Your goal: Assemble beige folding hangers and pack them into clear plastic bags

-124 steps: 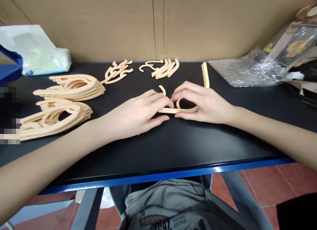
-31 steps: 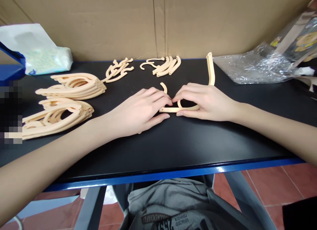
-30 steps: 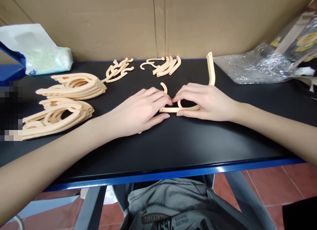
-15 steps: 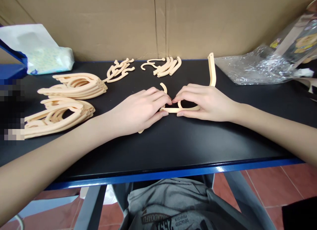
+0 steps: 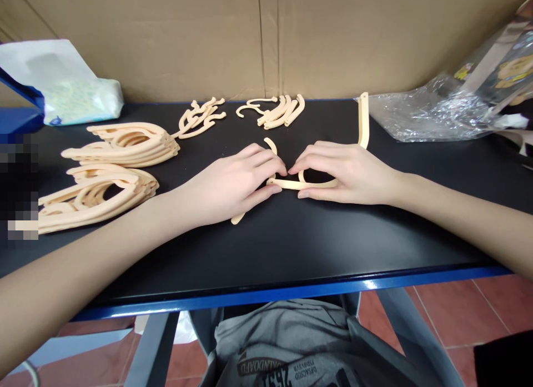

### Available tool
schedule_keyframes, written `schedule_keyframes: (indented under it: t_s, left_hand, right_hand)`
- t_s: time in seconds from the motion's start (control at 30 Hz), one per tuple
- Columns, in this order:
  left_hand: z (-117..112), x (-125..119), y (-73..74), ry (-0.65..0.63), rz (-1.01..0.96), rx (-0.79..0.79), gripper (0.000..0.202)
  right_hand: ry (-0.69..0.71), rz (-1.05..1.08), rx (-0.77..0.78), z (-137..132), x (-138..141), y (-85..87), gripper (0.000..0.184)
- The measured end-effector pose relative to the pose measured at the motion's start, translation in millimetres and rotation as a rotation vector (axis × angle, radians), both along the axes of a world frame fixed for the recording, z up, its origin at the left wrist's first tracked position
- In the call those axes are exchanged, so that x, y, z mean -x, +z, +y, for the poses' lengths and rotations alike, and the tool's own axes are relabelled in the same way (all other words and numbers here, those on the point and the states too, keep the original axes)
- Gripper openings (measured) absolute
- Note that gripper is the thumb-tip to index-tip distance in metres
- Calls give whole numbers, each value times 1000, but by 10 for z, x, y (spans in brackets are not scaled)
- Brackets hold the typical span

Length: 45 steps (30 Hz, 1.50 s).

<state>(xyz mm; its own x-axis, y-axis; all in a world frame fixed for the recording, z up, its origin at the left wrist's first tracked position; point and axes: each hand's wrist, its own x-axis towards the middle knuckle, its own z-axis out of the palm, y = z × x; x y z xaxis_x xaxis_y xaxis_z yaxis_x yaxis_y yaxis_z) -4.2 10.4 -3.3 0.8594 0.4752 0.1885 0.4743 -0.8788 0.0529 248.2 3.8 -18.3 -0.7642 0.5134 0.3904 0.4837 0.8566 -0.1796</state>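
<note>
Swung slightly right since half a second ago, the far strip [image 5: 363,120] now stands with its tip further right, while a curved tip [image 5: 270,145] has edged left and more of a near tip [image 5: 238,217] shows below our left hand [image 5: 241,179]. We hold a pale bar [image 5: 289,184] just above or on the black table [image 5: 291,248], centre; its long axis runs left to right, pierced end pointing left, the other end curving into our right hand [image 5: 339,173]. Far strip and bar may join beneath that palm, though we cannot tell. Our left thumb and fingertips close around the pierced end with barely a gap. Our right fingers form a rounded, half-open arch, thumb along the bar's near edge, index fingertip curled toward the left hand and just beside it, an inner curve [image 5: 301,176] rising within the arch. At left lie a far stack [image 5: 158,145] and a near stack [image 5: 139,190] of pale hangers; thin hooks [image 5: 202,120] and curved pieces [image 5: 285,112] rest along the far side, left of crumpled clear plastic [image 5: 433,115].
</note>
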Motion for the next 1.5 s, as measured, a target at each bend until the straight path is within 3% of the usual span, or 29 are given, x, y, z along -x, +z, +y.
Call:
schedule_keyframes:
  t_s: [0.17,0.4,0.57,0.7,0.87,0.93,1.07,1.13,1.33,1.5]
  left_hand:
    - [-13,-10,28,-59,-41,70,23]
    - [-31,-7,70,-30,-76,178,12]
    - [-38,-17,72,-60,-79,147,8]
    - [-65,-26,90,-66,-76,169,5]
    - [-77,-21,70,-86,-82,142,14]
    - [-77,-18,66,-81,-58,119,13]
    - [-74,-16,72,-68,-21,84,13]
    - [-69,-15,73,-64,-13,64,14]
    - [-62,-20,63,-34,4,44,15]
    - [-65,-33,44,-16,18,37,17]
  right_hand:
    - [2,6,-6,5,3,13,33]
    - [-54,26,-30,86,-9,-12,41]
    - [-17,115,168,104,-1,-29,40]
    - [20,215,427,98,-17,17,37]
    - [-4,334,677,77,-24,63,37]
    - [-44,375,633,83,-16,43,32]
    - [-290,277,220,143,-34,-55,24]
    - [-377,216,128,181,-65,-101,24]
    - [-319,362,219,206,-94,-138,16]
    - [-289,508,302,164,-45,-140,36]
